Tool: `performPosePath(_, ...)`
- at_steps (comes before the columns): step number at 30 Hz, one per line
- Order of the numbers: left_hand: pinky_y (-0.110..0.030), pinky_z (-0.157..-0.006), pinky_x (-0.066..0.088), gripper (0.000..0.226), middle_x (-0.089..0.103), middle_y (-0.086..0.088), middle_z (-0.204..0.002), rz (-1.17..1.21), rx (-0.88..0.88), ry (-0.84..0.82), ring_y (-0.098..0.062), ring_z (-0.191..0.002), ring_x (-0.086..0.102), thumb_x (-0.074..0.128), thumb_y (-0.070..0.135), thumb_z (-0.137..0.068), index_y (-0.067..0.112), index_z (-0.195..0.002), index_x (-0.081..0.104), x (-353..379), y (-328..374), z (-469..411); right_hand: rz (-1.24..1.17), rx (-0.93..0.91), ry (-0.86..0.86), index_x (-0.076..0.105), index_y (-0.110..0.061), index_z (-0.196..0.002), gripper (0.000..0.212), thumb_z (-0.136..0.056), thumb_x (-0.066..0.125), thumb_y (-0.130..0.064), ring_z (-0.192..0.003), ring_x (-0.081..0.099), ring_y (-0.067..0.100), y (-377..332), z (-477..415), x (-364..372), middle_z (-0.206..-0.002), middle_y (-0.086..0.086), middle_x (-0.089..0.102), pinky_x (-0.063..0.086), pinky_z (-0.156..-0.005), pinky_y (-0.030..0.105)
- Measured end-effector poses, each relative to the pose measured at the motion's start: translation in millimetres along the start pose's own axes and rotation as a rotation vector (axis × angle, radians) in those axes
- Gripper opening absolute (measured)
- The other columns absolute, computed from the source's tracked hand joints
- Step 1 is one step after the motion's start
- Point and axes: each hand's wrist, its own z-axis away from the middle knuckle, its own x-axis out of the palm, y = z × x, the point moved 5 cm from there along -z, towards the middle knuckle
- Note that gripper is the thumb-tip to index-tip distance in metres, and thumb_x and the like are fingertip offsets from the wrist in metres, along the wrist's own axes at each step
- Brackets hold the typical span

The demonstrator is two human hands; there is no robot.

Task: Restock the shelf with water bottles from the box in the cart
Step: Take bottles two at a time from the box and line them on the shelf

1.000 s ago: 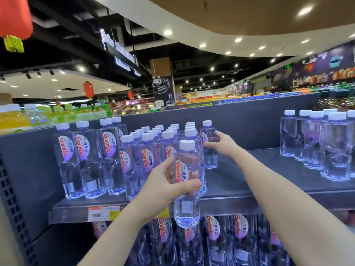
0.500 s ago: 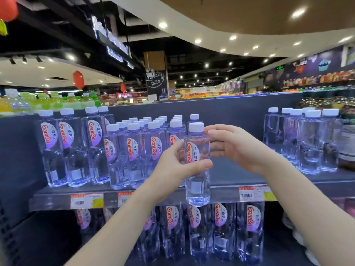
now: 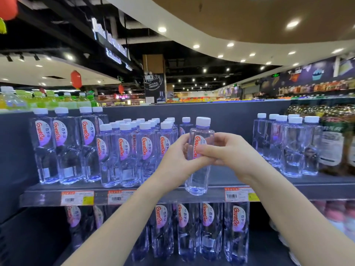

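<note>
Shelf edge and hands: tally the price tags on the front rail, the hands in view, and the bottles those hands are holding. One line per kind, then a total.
Price tags: 3
Hands: 2, the left hand and the right hand
Held bottle: 1, gripped by both hands
Total: 6

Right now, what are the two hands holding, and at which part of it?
One water bottle, gripped around its labelled middle: left hand from the left, right hand from the right.
</note>
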Motion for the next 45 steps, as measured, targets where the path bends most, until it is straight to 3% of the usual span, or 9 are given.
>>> performPosePath(4, -0.014, -0.088, 0.049, 0.052, 0.064, 0.029, -0.114, -0.268, 0.002, 0.002, 0.020, -0.101, 0.059, 0.080, 0.046, -0.086, 0.051, -0.126, 0.047, -7.9, 10.1, 11.5, -0.012, -0.016, -0.064, 0.077, -0.014, -0.090, 0.007, -0.085, 0.082, -0.014, -0.077, 0.074, 0.010, -7.5, -10.0, -1.2, -0.083, -0.002, 0.078, 0.058, -0.064, 0.023)
performPosePath(6, -0.008, -0.081, 0.045, 0.063, 0.057, 0.026, -0.122, -0.375, 0.017, 0.048, 0.017, -0.103, 0.057, 0.077, 0.047, -0.088, 0.045, -0.141, 0.042, -16.4, 12.7, 17.5, 0.020, -0.041, -0.045, 0.077, -0.016, -0.090, 0.008, -0.084, 0.083, -0.017, -0.078, 0.074, 0.007, -9.3, -16.4, -5.0, -0.082, -0.005, 0.078, 0.058, -0.066, 0.023)
performPosePath(10, -0.028, -0.102, 0.046, 0.069, 0.053, 0.012, -0.142, -0.626, 0.098, 0.065, -0.005, -0.122, 0.054, 0.066, 0.048, -0.096, 0.029, -0.154, 0.036, -28.5, 16.6, 26.1, 0.085, -0.034, 0.026, 0.079, -0.015, -0.092, 0.019, -0.079, 0.089, -0.025, -0.088, 0.078, 0.016, 0.8, -36.5, -9.3, -0.089, 0.000, 0.080, 0.063, -0.082, 0.039)
performPosePath(14, -0.032, -0.099, 0.047, 0.061, 0.048, 0.009, -0.140, -0.864, 0.161, 0.040, -0.012, -0.126, 0.050, 0.059, 0.047, -0.099, 0.030, -0.153, 0.036, -26.7, 19.2, 33.1, 0.205, -0.027, 0.092, 0.078, -0.012, -0.093, 0.028, -0.074, 0.089, -0.030, -0.087, 0.075, 0.021, 20.4, -59.3, -2.6, -0.094, 0.012, 0.078, 0.057, -0.092, 0.053)
performPosePath(20, -0.039, -0.098, 0.049, 0.057, 0.049, 0.001, -0.141, -1.058, 0.199, 0.066, -0.023, -0.117, 0.053, 0.050, 0.051, -0.094, 0.031, -0.147, 0.048, -29.0, 8.0, 40.4, 0.272, 0.038, 0.104, 0.075, -0.010, -0.091, 0.031, -0.077, 0.086, -0.034, -0.077, 0.065, 0.019, 52.2, -90.0, 11.8, -0.095, 0.016, 0.077, 0.058, -0.076, 0.043)
performPosePath(24, -0.039, -0.098, 0.050, 0.061, 0.052, 0.001, -0.140, -1.067, 0.170, 0.099, -0.023, -0.119, 0.053, 0.043, 0.054, -0.091, 0.029, -0.146, 0.050, -36.1, -1.3, 47.2, 0.349, 0.121, 0.067, 0.072, -0.021, -0.103, 0.035, -0.073, 0.089, -0.029, -0.091, 0.074, 0.022, 64.2, -103.5, 8.9, -0.095, 0.001, 0.077, 0.062, -0.074, 0.040)
performPosePath(28, -0.037, -0.101, 0.049, 0.060, 0.049, 0.004, -0.142, -1.056, 0.145, 0.070, -0.020, -0.125, 0.051, 0.042, 0.053, -0.093, 0.030, -0.148, 0.046, -38.6, -10.9, 53.4, 0.377, 0.158, 0.047, 0.071, -0.027, -0.106, 0.044, -0.069, 0.093, -0.019, -0.092, 0.074, 0.019, 72.5, -109.8, 2.9, -0.096, -0.004, 0.076, 0.064, -0.080, 0.043)
performPosePath(36, -0.039, -0.103, 0.047, 0.063, 0.047, 0.007, -0.146, -1.026, 0.121, 0.069, -0.019, -0.124, 0.050, 0.044, 0.049, -0.094, 0.034, -0.155, 0.035, -37.3, -16.7, 58.4, 0.377, 0.105, 0.101, 0.065, -0.024, -0.118, 0.056, -0.070, 0.094, -0.024, -0.097, 0.072, 0.017, 81.4, -121.7, 14.7, -0.101, -0.005, 0.074, 0.060, -0.089, 0.043)
performPosePath(45, -0.035, -0.104, 0.044, 0.064, 0.047, 0.007, -0.145, -1.044, 0.104, 0.071, -0.019, -0.123, 0.050, 0.043, 0.050, -0.095, 0.036, -0.156, 0.032, -40.5, -16.4, 64.0, 0.371, 0.099, 0.161, 0.063, -0.022, -0.118, 0.051, -0.076, 0.091, -0.025, -0.093, 0.069, 0.014, 83.6, -124.7, 17.4, -0.100, -0.004, 0.071, 0.049, -0.065, 0.023)
